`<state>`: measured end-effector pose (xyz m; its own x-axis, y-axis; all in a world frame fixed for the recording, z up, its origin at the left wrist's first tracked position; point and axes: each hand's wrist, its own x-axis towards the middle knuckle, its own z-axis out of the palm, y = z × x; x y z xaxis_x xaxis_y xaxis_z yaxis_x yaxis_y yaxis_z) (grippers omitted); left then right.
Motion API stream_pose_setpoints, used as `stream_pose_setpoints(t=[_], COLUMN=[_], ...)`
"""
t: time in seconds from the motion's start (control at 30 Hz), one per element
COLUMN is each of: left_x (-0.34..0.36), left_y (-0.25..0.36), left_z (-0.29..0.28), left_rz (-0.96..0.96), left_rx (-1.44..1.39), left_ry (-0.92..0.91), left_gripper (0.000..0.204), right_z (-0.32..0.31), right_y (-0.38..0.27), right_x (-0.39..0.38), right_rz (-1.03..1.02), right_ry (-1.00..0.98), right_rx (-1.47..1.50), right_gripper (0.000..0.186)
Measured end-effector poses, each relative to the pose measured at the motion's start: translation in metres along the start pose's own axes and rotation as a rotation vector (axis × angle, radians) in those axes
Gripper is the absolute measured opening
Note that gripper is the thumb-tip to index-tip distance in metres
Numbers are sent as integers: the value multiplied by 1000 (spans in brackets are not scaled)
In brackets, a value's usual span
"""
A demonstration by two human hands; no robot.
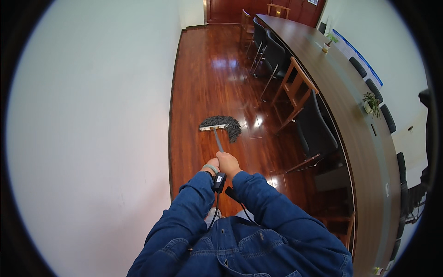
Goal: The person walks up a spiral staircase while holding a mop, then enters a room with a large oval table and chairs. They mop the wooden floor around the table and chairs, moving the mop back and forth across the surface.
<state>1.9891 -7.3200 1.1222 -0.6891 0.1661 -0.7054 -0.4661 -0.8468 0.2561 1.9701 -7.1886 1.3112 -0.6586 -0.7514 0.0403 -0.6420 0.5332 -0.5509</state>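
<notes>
Both my hands are wrapped round the grey handle of a mop (218,140), close together in front of my body. My right hand (228,163) grips it at the front, and my left hand (212,164), with a pale green bangle at its wrist, is partly hidden behind it. Ahead of me the mop's dark grey strand head (233,124) lies on the glossy reddish wood floor (198,83), its strands swept toward the right. A light-coloured clamp bar (213,127) runs along the head's near side.
A plain white wall (101,115) rises along the left, with a dark skirting at its foot. On the right, black chairs (316,127) and a wooden chair (295,87) line a long curved table (355,111) bearing potted plants (370,103). Red doors (230,10) stand at the far end.
</notes>
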Motion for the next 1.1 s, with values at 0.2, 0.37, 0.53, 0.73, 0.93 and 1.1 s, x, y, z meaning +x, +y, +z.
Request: stream_pose_setpoints(t=[0.2, 0.37, 0.53, 0.73, 0.93, 1.1], left_x=[21, 96, 187, 255, 345, 417], left_y=[132, 258, 396, 549, 705, 876], left_z=[87, 119, 147, 184, 198, 223], left_rz=[34, 72, 58, 87, 76, 30], left_rx=[-53, -53, -143, -150, -143, -89], left_ry=[134, 113, 61, 177, 135, 56], left_gripper=[22, 23, 20, 21, 22, 22], right_z=[-12, -3, -19, -48, -53, -73], right_y=[42, 103, 151, 179, 209, 225], right_x=[151, 305, 466, 636, 810, 983], right_rz=[-18, -40, -69, -120, -100, 10], right_ry=[24, 49, 28, 20, 25, -16], right_rx=[-1, 18, 17, -12, -8, -6], right_gripper=[5, 5, 5, 5, 6, 7])
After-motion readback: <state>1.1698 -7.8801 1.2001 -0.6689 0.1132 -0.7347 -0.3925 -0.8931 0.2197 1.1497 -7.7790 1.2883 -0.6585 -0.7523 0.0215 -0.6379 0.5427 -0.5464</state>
